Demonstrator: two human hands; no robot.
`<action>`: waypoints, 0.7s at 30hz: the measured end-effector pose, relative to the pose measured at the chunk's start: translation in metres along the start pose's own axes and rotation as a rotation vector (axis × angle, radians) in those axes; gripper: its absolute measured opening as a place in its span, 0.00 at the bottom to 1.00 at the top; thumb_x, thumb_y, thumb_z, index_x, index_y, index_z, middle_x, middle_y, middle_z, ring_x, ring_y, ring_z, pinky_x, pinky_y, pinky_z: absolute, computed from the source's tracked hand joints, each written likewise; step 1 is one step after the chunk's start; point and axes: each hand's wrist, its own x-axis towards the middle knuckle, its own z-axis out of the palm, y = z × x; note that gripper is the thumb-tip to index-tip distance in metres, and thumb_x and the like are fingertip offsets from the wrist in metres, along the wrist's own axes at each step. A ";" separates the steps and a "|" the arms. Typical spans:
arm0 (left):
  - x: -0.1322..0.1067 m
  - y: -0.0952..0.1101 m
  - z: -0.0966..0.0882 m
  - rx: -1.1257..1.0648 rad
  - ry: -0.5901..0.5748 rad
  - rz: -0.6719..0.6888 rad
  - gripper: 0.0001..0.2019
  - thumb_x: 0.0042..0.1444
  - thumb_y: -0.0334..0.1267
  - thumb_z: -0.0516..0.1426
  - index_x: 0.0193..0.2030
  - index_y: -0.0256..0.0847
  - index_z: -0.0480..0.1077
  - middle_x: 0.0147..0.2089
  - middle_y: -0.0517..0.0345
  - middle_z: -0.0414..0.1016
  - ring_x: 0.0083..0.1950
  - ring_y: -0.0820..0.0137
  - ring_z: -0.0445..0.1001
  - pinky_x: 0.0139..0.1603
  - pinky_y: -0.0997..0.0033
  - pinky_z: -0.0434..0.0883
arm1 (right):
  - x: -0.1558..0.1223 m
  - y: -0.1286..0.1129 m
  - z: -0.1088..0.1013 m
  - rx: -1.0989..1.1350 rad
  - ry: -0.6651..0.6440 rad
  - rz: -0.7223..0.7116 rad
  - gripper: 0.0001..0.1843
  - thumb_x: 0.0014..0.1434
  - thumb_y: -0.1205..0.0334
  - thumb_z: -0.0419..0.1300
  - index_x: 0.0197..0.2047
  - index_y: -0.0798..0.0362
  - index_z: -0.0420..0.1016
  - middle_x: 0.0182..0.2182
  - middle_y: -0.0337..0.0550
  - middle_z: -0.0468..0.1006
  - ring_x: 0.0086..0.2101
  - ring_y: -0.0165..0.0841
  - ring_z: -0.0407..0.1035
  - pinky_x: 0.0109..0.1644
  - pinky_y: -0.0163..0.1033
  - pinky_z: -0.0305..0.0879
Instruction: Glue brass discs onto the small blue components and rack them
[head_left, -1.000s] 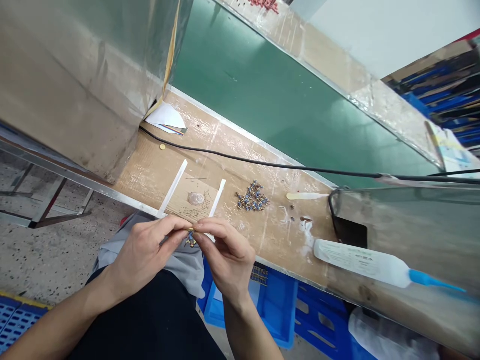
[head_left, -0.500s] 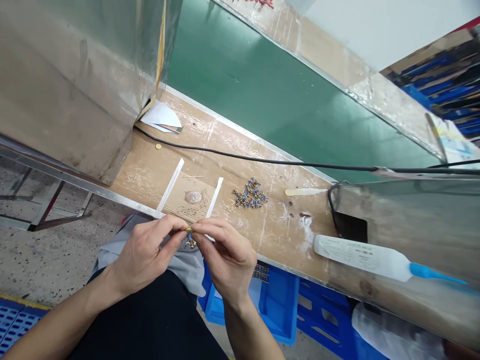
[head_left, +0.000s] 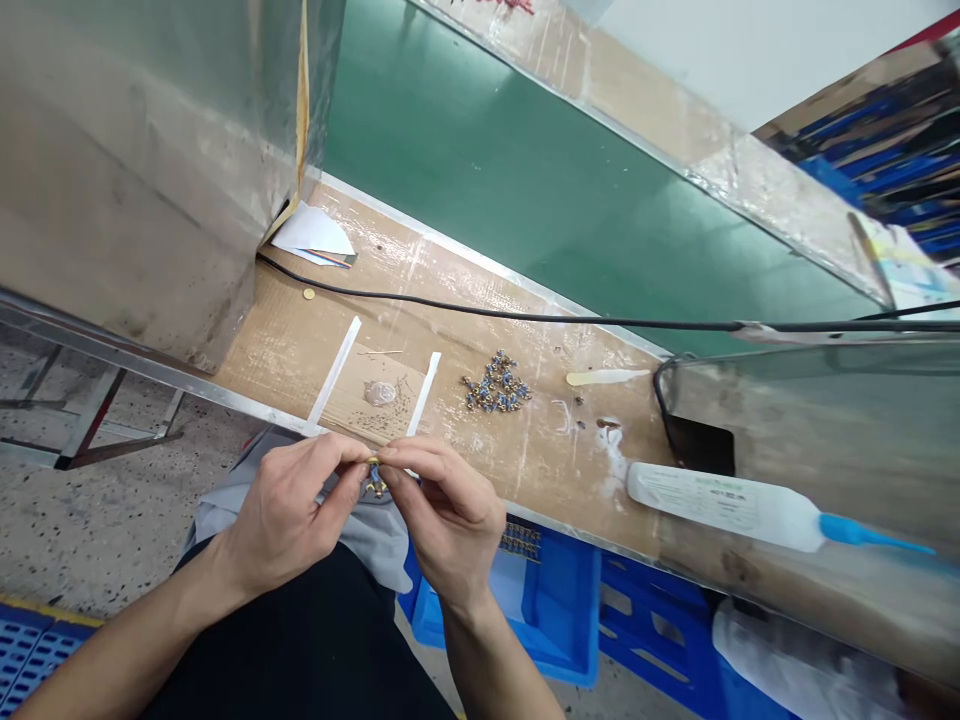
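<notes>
Between the fingertips of both hands is a small blue-and-gold metal piece (head_left: 376,481), held just off the bench's front edge. My left hand (head_left: 304,500) pinches it from the left, thumb against forefinger. From the other side my right hand (head_left: 446,510) grips it the same way, so the fingertips nearly meet. Its finer shape is partly hidden by the fingers. Beyond the hands, a clear lump (head_left: 381,393) lies on the cardboard among scattered tiny brown bits, between two white strips. A pile of similar blue-and-gold pieces (head_left: 496,383) sits to the right.
A black cable (head_left: 465,313) crosses the bench. At right lie a white bottle with a blue nozzle (head_left: 724,505) and a pale flat stick (head_left: 607,377). Below the edge is a blue tray (head_left: 555,620). White paper (head_left: 315,230) rests at back left.
The view has shifted slightly. Both hands stay together on the small piece, with almost no change in their grip.
</notes>
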 end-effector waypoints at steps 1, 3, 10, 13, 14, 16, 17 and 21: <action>0.001 0.000 0.001 0.015 0.011 0.012 0.07 0.75 0.27 0.60 0.51 0.44 0.73 0.40 0.63 0.83 0.39 0.73 0.83 0.44 0.75 0.77 | 0.000 0.000 0.000 -0.001 0.010 0.000 0.11 0.72 0.72 0.69 0.50 0.45 0.88 0.42 0.42 0.88 0.40 0.35 0.85 0.43 0.39 0.84; 0.002 0.001 0.002 0.040 0.025 0.023 0.06 0.75 0.27 0.60 0.50 0.43 0.73 0.40 0.62 0.83 0.38 0.72 0.83 0.44 0.73 0.77 | -0.001 0.000 0.001 0.001 0.025 -0.003 0.11 0.71 0.72 0.69 0.49 0.46 0.88 0.42 0.42 0.88 0.40 0.35 0.84 0.43 0.39 0.83; 0.005 0.003 0.007 0.017 0.021 -0.035 0.05 0.74 0.29 0.60 0.48 0.43 0.75 0.40 0.63 0.84 0.38 0.74 0.83 0.43 0.75 0.77 | -0.001 -0.001 -0.003 0.028 0.023 0.014 0.11 0.71 0.73 0.69 0.49 0.46 0.87 0.42 0.41 0.88 0.40 0.34 0.84 0.43 0.39 0.82; 0.008 0.001 0.012 -0.112 -0.027 -0.185 0.05 0.74 0.31 0.61 0.47 0.44 0.78 0.40 0.64 0.85 0.38 0.74 0.84 0.43 0.76 0.78 | -0.002 0.007 -0.005 0.013 0.026 0.026 0.12 0.72 0.73 0.69 0.50 0.46 0.87 0.42 0.41 0.88 0.42 0.35 0.84 0.46 0.40 0.83; 0.009 -0.001 0.014 -0.192 -0.051 -0.264 0.05 0.74 0.32 0.61 0.46 0.44 0.79 0.39 0.64 0.86 0.38 0.73 0.85 0.43 0.76 0.79 | -0.004 0.011 -0.006 -0.010 0.039 0.010 0.13 0.72 0.74 0.68 0.52 0.46 0.87 0.44 0.42 0.88 0.43 0.35 0.84 0.47 0.40 0.83; 0.009 -0.007 0.020 -0.383 -0.093 -0.423 0.05 0.74 0.37 0.63 0.45 0.43 0.80 0.37 0.62 0.85 0.36 0.72 0.85 0.40 0.75 0.80 | -0.008 0.020 -0.008 -0.067 0.065 -0.087 0.17 0.73 0.75 0.67 0.58 0.45 0.85 0.49 0.44 0.88 0.48 0.36 0.84 0.52 0.42 0.85; 0.008 -0.011 0.023 -0.473 -0.116 -0.488 0.06 0.74 0.39 0.64 0.44 0.42 0.80 0.35 0.61 0.84 0.35 0.71 0.84 0.38 0.75 0.80 | -0.012 0.024 -0.008 -0.092 0.066 -0.162 0.20 0.73 0.75 0.67 0.61 0.45 0.84 0.51 0.46 0.88 0.50 0.36 0.84 0.55 0.43 0.85; 0.007 -0.027 0.036 -0.650 -0.321 -0.632 0.12 0.73 0.47 0.67 0.42 0.40 0.80 0.30 0.59 0.79 0.32 0.70 0.79 0.37 0.74 0.79 | -0.032 0.039 -0.015 -0.142 0.061 -0.372 0.25 0.72 0.75 0.68 0.67 0.48 0.81 0.52 0.46 0.90 0.51 0.36 0.84 0.57 0.43 0.84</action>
